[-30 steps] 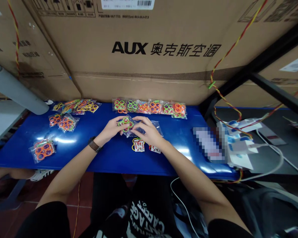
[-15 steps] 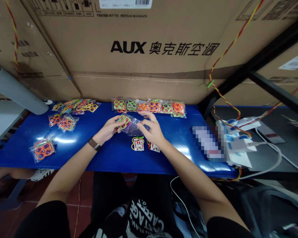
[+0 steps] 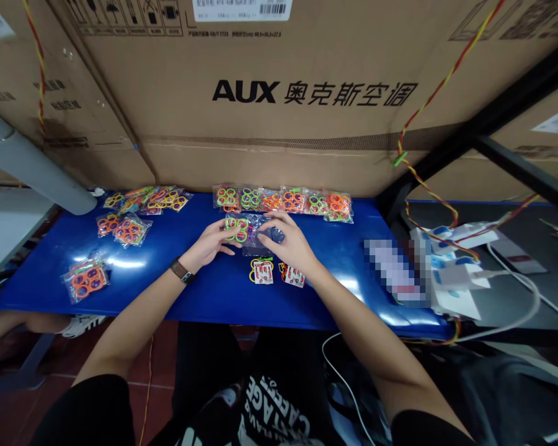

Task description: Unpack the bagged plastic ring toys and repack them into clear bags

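My left hand [image 3: 208,245] grips the left end of a clear plastic bag [image 3: 255,246], thumb on top. A green toy made of joined rings [image 3: 237,230] shows at the bag's left part, with purple and pink bits beside it. My right hand [image 3: 292,245] is curled over the bag's right end, thumb and fingers on the film. Just below the bag on the blue table [image 3: 214,291] lie two white-and-red cards, a left card [image 3: 263,272] and a right card [image 3: 294,276], with yellow and other coloured ring pieces partly under them.
Several bagged ring toys [image 3: 292,200] line the table's back edge by a large cardboard box [image 3: 270,142]. More bagged toys [image 3: 129,230] lie at left, with another bag [image 3: 87,280] nearer the front. A blurred-out object [image 3: 393,269] and a power strip [image 3: 451,272] with cables are at right.
My left fingers have loosened and spread slightly, and the green rings now lie flatter and show more fully. My right hand stays at the bag's right end. The view has shifted a little.
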`<state>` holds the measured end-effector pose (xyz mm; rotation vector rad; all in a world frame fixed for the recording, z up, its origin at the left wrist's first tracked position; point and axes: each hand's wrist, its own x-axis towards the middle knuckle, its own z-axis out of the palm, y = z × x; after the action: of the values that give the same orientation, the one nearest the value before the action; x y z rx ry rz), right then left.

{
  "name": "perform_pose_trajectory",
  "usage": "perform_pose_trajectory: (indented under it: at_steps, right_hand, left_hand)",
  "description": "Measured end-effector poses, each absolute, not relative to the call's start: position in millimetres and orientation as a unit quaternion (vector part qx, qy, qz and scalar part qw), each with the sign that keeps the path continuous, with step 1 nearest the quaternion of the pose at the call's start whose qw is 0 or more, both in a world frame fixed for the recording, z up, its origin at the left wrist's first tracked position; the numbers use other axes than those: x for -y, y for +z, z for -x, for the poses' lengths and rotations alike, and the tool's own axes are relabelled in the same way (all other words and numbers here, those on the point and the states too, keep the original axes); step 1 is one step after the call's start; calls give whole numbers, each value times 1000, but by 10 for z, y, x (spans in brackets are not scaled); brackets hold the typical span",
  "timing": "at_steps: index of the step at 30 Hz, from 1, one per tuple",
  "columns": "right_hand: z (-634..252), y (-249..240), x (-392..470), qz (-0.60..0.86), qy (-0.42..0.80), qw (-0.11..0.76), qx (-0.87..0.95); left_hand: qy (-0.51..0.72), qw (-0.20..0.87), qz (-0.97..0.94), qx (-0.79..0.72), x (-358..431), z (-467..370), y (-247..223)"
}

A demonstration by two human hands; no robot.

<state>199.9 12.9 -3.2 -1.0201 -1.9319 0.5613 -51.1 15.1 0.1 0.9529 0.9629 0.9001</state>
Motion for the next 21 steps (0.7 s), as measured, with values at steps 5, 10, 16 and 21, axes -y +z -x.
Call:
perform_pose_trajectory:
  at_steps: [5,10,16,21]
  right_hand:
    - [-2008,-104,-173,424,265,433,750]
    - [-2010,-185,-209,433,289,421,743]
    - [-2019,-199,-218,435,311,422,732]
    - [-2035,-144,-221,421,344,399,738]
  left_hand:
    - [400,710,-416,-404,-144,516,1]
    - [402,713,-426,-385,-122,501,21]
    - [401,704,-455,-370,-95,448,-12]
    - [392,684,-489,-375,-78,401,-45]
